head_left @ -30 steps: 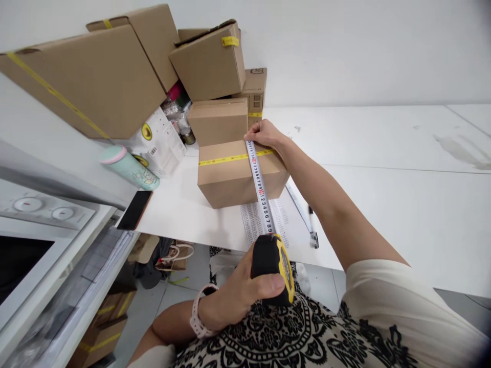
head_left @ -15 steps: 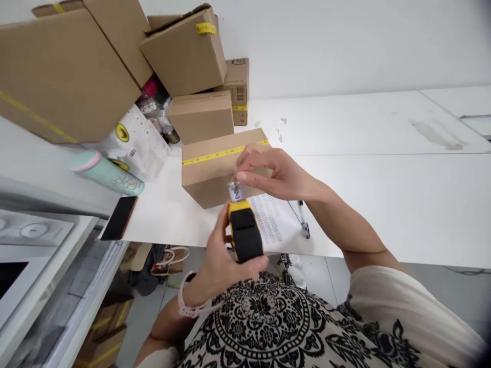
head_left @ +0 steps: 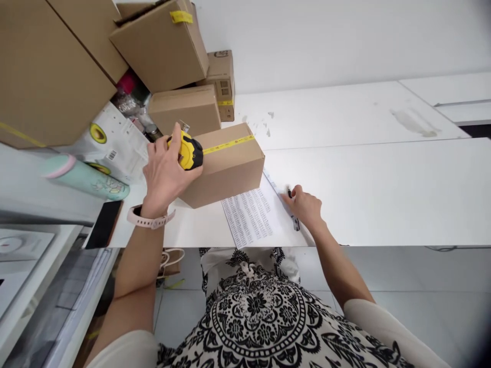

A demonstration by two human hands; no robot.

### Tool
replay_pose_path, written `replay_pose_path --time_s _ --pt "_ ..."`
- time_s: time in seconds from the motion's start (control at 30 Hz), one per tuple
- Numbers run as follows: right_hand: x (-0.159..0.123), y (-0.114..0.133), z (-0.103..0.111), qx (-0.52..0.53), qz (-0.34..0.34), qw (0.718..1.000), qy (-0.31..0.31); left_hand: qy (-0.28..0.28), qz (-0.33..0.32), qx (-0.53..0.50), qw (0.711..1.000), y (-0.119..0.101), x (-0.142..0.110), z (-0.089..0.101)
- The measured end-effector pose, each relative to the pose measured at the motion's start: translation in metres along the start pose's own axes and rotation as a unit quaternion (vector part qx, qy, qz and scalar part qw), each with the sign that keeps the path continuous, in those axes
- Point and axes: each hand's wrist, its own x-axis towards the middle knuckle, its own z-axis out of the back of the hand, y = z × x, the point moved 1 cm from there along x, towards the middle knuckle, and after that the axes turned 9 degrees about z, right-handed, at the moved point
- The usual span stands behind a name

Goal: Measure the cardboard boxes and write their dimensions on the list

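Note:
My left hand (head_left: 164,171) is closed around a yellow and black tape measure (head_left: 190,152). It is over the left end of a cardboard box (head_left: 230,176) with a strip of yellow tape along its top. Whether the tape measure touches the box I cannot tell. At the table's front, my right hand (head_left: 307,207) has its fingers closed on a pen (head_left: 295,223), whose middle the hand partly hides. Under and beside the pen lies a printed sheet (head_left: 249,217) with columns of small text, partly covered by the box.
More cardboard boxes (head_left: 161,48) are stacked at the back left. A mint green bottle (head_left: 90,179) lies by a white carton (head_left: 118,135) with avocado pictures. A dark phone (head_left: 104,225) rests at the front left edge of the white table (head_left: 364,194).
My left hand has carried the tape measure forward and left, over the box. My right hand has left the tape measure's end and come down onto the pen.

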Motion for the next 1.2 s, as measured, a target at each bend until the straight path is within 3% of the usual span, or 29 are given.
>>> replay_pose_path --time_s 0.1,0.2,0.27,0.33,0.4,0.47,0.53,0.6,0.67,0.73,0.8,0.87,0.97,1.03,1.13,1.2 --pt "-0.01 -0.002 -0.005 -0.018 0.008 0.999 0.028 0.011 -0.006 0.043 0.999 0.017 0.015 -0.001" --pt "-0.012 -0.006 -0.009 0.016 0.051 0.998 0.027 0.009 -0.055 0.132 0.99 0.033 0.03 -0.002" --pt "-0.012 -0.01 -0.01 0.068 0.084 0.994 0.013 -0.02 -0.096 0.221 0.97 0.042 0.039 -0.004" --pt "-0.013 -0.016 -0.008 0.174 0.099 0.98 -0.017 -0.084 -0.155 0.293 0.94 0.046 0.039 -0.006" --pt "-0.017 -0.021 -0.001 0.35 0.096 0.931 -0.045 -0.165 -0.25 0.311 0.902 0.047 0.025 -0.014" --pt "-0.022 -0.024 0.008 0.535 0.092 0.838 -0.049 -0.212 -0.365 0.276 0.863 0.049 -0.007 -0.032" --pt "-0.029 -0.024 0.016 0.65 0.097 0.753 -0.035 -0.168 -0.453 0.222 0.847 0.058 -0.052 -0.063" --pt "-0.034 -0.02 0.017 0.689 0.098 0.718 -0.023 -0.04 -0.432 0.188 0.881 0.075 -0.099 -0.1" --pt "-0.037 -0.015 0.008 0.685 0.092 0.722 -0.021 0.092 -0.401 0.246 0.878 0.097 -0.138 -0.135" --pt "-0.037 -0.009 -0.007 0.666 0.087 0.74 -0.028 0.202 -0.347 0.338 0.851 0.12 -0.162 -0.156" --pt "-0.035 -0.002 -0.025 0.648 0.087 0.756 -0.033 0.281 -0.315 0.414 0.806 0.137 -0.171 -0.161" --pt "-0.033 0.004 -0.039 0.648 0.092 0.756 -0.021 0.322 -0.307 0.463 0.767 0.148 -0.169 -0.153" --pt "-0.034 0.012 -0.051 0.652 0.099 0.751 0.007 0.331 -0.319 0.494 0.738 0.154 -0.163 -0.135" --pt "-0.038 0.018 -0.053 0.625 0.098 0.775 0.009 0.317 -0.34 0.501 0.73 0.156 -0.163 -0.129" --pt "-0.047 0.026 -0.054 0.569 0.095 0.817 -0.017 0.271 -0.355 0.51 0.735 0.157 -0.17 -0.134" --pt "-0.051 0.03 -0.055 0.55 0.092 0.828 -0.05 0.229 -0.346 0.515 0.751 0.158 -0.177 -0.143"
